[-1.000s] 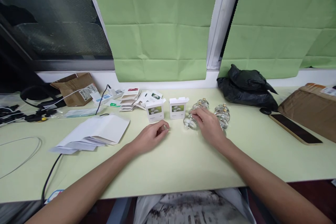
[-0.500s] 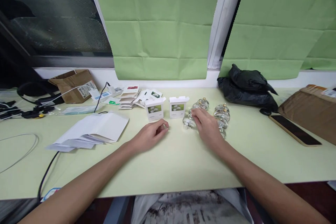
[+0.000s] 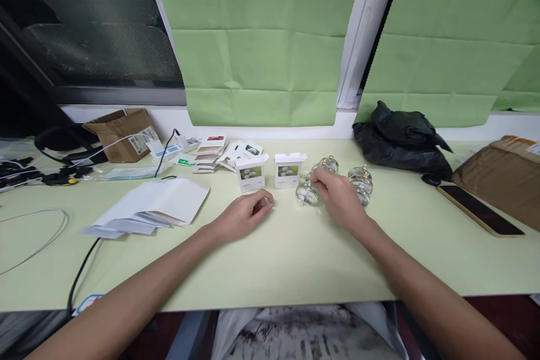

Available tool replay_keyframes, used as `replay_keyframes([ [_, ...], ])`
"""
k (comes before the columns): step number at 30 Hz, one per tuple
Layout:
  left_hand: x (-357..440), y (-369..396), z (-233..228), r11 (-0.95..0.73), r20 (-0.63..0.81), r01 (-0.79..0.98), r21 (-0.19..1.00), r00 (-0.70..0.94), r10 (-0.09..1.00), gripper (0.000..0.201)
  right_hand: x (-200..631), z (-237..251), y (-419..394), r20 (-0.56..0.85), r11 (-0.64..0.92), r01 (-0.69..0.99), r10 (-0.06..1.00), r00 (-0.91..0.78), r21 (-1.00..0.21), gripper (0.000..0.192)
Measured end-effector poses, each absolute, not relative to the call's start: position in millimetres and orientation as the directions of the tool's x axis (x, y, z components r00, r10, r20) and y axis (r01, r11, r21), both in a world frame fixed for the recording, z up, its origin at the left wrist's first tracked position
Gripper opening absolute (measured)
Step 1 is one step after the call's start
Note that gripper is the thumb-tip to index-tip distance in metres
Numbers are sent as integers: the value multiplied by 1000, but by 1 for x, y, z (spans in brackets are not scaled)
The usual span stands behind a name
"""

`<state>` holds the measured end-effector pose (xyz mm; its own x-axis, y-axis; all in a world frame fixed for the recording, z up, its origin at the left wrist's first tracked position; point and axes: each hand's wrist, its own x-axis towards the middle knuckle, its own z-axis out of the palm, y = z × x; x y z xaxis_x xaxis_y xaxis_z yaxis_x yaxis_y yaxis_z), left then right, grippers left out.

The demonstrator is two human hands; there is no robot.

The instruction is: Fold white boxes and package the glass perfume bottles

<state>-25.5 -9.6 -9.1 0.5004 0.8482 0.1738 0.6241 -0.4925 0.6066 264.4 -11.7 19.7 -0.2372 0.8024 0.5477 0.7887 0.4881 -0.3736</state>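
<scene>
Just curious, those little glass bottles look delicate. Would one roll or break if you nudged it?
The bottle under the right hand looks like clear glass, so it is probably fragile and slippery. It lies on its rounded side on the flat table, so a nudge would likely roll it.

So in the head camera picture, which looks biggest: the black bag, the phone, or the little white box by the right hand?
1. black bag, largest.
2. phone, flat and long, clearly smaller than the bag.
3. little white box beside the right hand, smallest.
All sit at a similar distance, so the order seems fair.
</scene>
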Motion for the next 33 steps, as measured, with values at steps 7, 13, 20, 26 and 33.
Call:
replay_keyframes([
  [7, -25, -10, -8, -494, 180, 617, 612, 500, 847, 24, 267, 22, -10, 541, 507, 782, 797, -267, -362, 24],
  [13, -25, -11, -7, -497, 189, 606, 621, 500, 845, 25, 265, 15, -13, 563, 489, 779, 798, -217, -393, 23],
  [20, -24, -12, -6, -493, 180, 608, 622, 502, 846, 24, 267, 27, -7, 499, 493, 819, 810, -308, -293, 24],
  [26, -25, -11, -6, -485, 166, 616, 620, 502, 849, 25, 269, 24, -6, 509, 502, 802, 807, -299, -325, 23],
  [33, -24, -11, -7, -496, 178, 614, 614, 505, 845, 25, 269, 22, -5, 500, 471, 775, 834, -235, -422, 22],
])
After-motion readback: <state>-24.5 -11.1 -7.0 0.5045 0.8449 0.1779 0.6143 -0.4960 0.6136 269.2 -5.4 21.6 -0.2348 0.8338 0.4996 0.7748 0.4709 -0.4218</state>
